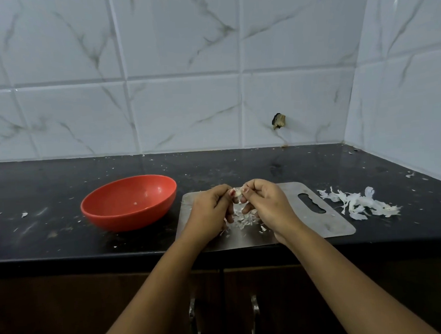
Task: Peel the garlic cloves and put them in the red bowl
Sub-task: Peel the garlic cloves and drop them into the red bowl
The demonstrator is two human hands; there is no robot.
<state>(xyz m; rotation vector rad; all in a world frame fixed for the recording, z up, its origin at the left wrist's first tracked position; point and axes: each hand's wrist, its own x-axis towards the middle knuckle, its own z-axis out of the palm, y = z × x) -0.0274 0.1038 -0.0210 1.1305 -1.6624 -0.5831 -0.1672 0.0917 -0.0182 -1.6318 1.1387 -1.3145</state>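
currently: left hand [208, 211] + right hand [265, 205] both pinching one garlic clove [237, 192] over steel board [318, 221] | red bowl [129, 202] left on desk [240, 165], looks near-empty | peels [358, 203] right

The left forearm [154, 287] and right forearm [350, 282] are reaching forward, bare, and angling toward each other so that the hands are meeting fingertip to fingertip. The left hand [209, 211] is lying back-up, its fingers curling inward and its thumb tip pointing at the right hand's fingertips. The right hand [267, 205] is mirroring it, with thumb and forefinger curling toward the left thumb. Between the two sets of fingertips, both hands are pinching a garlic clove [237, 193]. The lower fingers of each hand are curling loosely beneath the pinch, and their tips are lying close together.
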